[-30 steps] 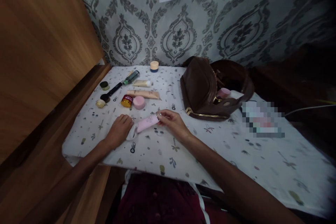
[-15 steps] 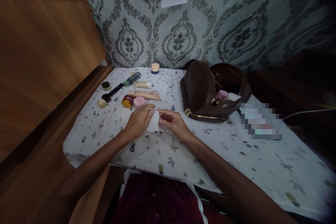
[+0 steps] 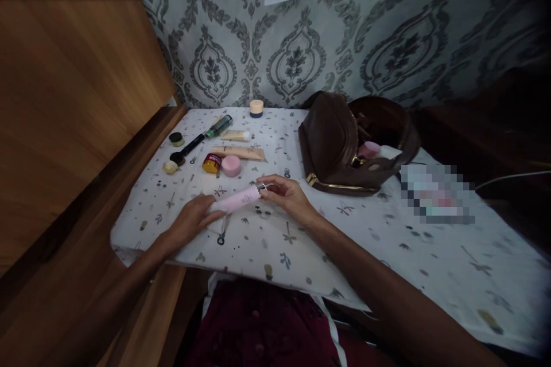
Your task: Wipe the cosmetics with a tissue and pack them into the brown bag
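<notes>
A pale pink squeeze tube slants over the table with its silver cap towards the right. My right hand pinches it at the cap end, thumb and fingers closed. At the other end my left hand is closed around the tube with a white cloth, mostly hidden by the fingers. Just beyond the tube stand a pink round jar and a yellow jar with a red lid. Behind them lie a peach tube and a smaller cream tube.
A brown leather bag gapes at the right, a pink-capped item inside. Left lie a black-handled brush, a green bottle, a dark-lidded jar and a shell-like piece. A beige jar stands by the wall.
My left hand has slid left and towards me along the tube, uncovering its pink body. The white cloth, which showed broadly before, is now mostly hidden. My right hand stays at the cap.
</notes>
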